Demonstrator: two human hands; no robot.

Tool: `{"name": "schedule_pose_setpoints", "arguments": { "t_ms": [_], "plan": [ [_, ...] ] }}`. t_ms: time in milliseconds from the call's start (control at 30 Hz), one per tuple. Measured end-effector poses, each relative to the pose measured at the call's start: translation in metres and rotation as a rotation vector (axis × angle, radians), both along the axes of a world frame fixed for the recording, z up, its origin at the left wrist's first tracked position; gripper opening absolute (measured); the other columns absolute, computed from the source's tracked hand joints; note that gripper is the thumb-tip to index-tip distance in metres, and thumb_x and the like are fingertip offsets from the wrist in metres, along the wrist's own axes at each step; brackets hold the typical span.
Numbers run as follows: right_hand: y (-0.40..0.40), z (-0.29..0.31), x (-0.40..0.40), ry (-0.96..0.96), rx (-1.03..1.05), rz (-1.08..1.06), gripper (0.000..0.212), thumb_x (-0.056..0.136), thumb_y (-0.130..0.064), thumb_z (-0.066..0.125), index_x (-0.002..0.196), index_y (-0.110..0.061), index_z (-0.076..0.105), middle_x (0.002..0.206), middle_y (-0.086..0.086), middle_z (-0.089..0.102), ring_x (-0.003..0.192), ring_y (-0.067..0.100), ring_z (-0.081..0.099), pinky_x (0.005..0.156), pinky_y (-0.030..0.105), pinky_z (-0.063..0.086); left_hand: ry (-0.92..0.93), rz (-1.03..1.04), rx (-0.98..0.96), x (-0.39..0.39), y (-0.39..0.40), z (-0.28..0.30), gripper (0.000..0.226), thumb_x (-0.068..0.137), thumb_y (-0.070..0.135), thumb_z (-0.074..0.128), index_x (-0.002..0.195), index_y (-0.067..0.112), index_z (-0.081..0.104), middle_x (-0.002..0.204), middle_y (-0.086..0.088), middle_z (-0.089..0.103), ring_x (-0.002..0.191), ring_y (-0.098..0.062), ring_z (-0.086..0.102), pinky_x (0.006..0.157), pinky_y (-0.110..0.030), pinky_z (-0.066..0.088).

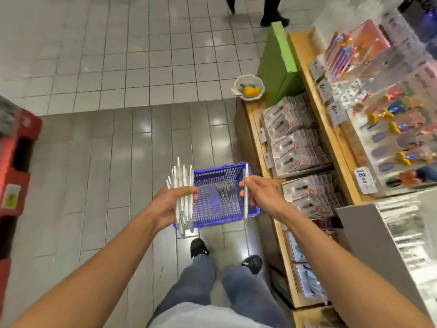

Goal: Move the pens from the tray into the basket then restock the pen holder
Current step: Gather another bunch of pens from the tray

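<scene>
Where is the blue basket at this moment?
In the head view, the blue basket stands on the tiled floor at lower centre, ahead of the person's shoes and left of the wooden display shelf.

White bowl [248, 87] — beside green box [277, 67]

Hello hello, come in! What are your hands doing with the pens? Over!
Left hand grips white pen bundle. Right hand pinches single pen. Blue plastic basket below on floor, few pens inside.
</scene>
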State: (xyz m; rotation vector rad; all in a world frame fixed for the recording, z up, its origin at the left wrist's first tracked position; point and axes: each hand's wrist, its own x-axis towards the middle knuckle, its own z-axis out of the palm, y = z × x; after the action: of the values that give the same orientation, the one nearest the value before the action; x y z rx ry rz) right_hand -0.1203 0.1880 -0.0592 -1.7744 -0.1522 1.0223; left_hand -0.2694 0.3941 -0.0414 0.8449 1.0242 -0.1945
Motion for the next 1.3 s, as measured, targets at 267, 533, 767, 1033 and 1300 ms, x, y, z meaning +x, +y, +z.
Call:
{"name": "schedule_pose_setpoints", "arguments": {
  "t_ms": [267,533,767,1033,1300],
  "plan": [
    [0.101,-0.151,-0.026,0.08,-0.084,0.12,0.019,0.101,-0.019,0.046,0.093,-0.009,0.061,0.067,0.002,0.053,0.054,0.008,0.047,0.047,0.017,0.043,0.121,0.094,0.052,-0.026,0.072,-0.126,0.036,0.081,-0.002,0.073,0.115,-0.01,0.064,0.114,-0.027,0.07,0.109,-0.04,0.066,0.102,-0.053,0.049],
    [0.16,-0.394,-0.024,0.068,-0.201,0.282,0.022,0.097,-0.004,0.043,0.083,-0.013,0.057,0.068,0.001,0.055,0.058,0.011,0.053,0.056,0.027,0.051,0.212,0.118,0.074,-0.012,0.097,-0.384,0.04,0.084,-0.006,0.067,0.123,-0.007,0.06,0.114,-0.026,0.067,0.099,-0.037,0.064,0.098,-0.058,0.05],
    [0.181,-0.599,-0.029,0.115,-0.31,0.348,0.011,0.095,-0.001,0.048,0.103,-0.006,0.053,0.072,0.006,0.05,0.06,0.015,0.047,0.06,0.029,0.049,0.339,0.09,0.214,0.019,0.079,-0.624,0.053,0.082,-0.005,0.067,0.132,-0.007,0.051,0.132,-0.03,0.058,0.117,-0.041,0.06,0.101,-0.053,0.049],
    [0.209,-0.736,-0.017,-0.034,-0.403,0.396,0.029,0.09,-0.009,0.06,0.119,-0.012,0.052,0.087,0.005,0.062,0.078,0.022,0.059,0.08,0.041,0.054,0.596,-0.051,0.552,0.061,0.091,-0.762,0.059,0.084,0.011,0.073,0.138,0.006,0.049,0.127,-0.016,0.063,0.101,-0.034,0.066,0.079,-0.033,0.055],
    [0.221,-0.771,-0.006,-0.053,-0.402,0.321,0.051,0.087,0.001,0.063,0.133,-0.011,0.043,0.087,0.006,0.059,0.076,0.02,0.059,0.074,0.036,0.055,0.613,-0.183,0.78,0.068,0.103,-0.779,0.066,0.084,0.015,0.072,0.142,0.008,0.042,0.13,-0.016,0.061,0.113,-0.038,0.062,0.085,-0.044,0.054]
  ]
}}
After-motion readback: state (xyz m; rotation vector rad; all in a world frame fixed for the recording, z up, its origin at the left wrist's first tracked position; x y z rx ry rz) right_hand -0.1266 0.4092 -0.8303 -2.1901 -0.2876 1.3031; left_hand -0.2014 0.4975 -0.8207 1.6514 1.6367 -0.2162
